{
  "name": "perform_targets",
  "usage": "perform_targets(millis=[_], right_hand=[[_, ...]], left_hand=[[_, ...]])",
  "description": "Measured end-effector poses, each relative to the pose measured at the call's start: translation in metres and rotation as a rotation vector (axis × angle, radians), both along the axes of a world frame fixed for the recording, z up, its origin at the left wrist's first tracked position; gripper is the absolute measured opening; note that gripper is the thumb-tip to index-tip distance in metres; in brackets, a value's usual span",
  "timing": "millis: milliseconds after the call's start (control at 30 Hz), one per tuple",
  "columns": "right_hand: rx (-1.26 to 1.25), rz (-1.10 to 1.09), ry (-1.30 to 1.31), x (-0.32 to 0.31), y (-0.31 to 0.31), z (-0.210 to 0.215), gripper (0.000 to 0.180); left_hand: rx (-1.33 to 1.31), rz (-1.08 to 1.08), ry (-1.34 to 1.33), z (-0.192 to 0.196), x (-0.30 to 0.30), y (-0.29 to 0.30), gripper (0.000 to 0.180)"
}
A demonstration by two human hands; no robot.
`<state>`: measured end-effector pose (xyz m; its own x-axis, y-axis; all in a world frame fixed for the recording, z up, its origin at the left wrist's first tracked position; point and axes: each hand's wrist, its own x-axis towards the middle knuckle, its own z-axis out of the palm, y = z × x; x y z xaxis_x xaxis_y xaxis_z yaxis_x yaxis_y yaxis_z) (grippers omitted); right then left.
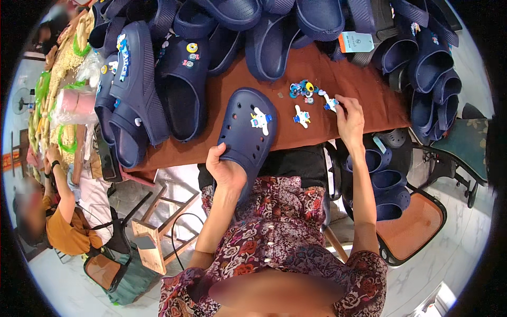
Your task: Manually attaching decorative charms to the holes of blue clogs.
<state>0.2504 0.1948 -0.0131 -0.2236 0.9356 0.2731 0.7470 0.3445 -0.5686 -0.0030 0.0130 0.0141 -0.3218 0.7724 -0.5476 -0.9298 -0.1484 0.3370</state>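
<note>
My left hand (227, 171) is closed round the heel end of a navy clog (236, 129), its holed toe pointing away over the table. A white-and-blue character charm (260, 121) sits on the clog's upper. To the right, my right hand (350, 126) pinches a similar white-and-blue shoe charm (330, 102) just at the table's surface. Another charm of that kind (301, 116) lies on the brown cloth (222, 71) between my hands. Beyond it is a small heap of mixed charms (301, 89), some blue, one yellow.
Many navy clogs (268, 50) crowd the table's far side, one with a hanging tag (357, 42). Decorated clogs (182, 90) stand at the left. More clogs (390, 182) and an orange-seated chair (417, 227) are at right. Another person (66, 222) works at far left near a wooden stool (150, 253).
</note>
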Motion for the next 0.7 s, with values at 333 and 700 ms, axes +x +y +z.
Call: perform_targets(millis=[333,700], right_hand=[[-0.054,0.126,-0.068,-0.017,-0.018,0.014,0.019],[-0.101,0.122,0.015,-0.033,0.009,0.004,0.016]], left_hand=[[-0.004,0.01,0.003,-0.005,-0.003,0.0,0.054],[-0.039,0.017,-0.006,0.002,0.0,0.003,0.053]])
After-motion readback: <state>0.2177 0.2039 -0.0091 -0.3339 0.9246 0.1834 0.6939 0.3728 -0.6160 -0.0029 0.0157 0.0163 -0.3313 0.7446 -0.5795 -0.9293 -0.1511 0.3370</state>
